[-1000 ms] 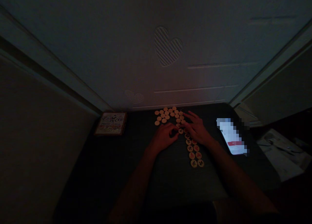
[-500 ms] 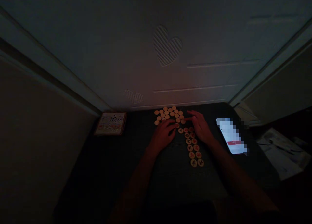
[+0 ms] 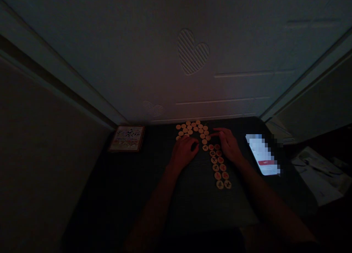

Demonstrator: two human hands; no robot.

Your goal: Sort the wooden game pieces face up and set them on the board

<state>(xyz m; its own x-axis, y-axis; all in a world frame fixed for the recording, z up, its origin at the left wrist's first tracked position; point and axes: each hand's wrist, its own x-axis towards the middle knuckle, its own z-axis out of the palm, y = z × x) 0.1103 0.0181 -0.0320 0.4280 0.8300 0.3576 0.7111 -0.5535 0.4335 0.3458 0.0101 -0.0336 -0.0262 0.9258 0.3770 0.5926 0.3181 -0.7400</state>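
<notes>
Round wooden Chinese chess pieces lie on the dark table (image 3: 192, 194). A loose group of plain-faced pieces (image 3: 189, 127) sits near the wall. From it a two-column block of pieces with red and black characters (image 3: 216, 168) runs toward me. My left hand (image 3: 183, 150) rests at the left of this layout, its fingers curled and the thumb meeting the index finger; whether a piece is between them is hidden. On the right side, my right hand (image 3: 227, 143) has its fingers apart, one fingertip against or close to a plain piece (image 3: 208, 138).
At the table's right lies a lit phone (image 3: 262, 156), its screen partly pixelated. A flat box with printed characters (image 3: 127, 138) is at the back left. White papers (image 3: 320, 176) lie beyond the right edge. A pale panel with raised hearts (image 3: 192, 52) rises behind the table.
My left hand's fingers have drawn back from the piece they were over and curled inward. A plain piece now shows there, slightly farther right. My right hand has hardly moved.
</notes>
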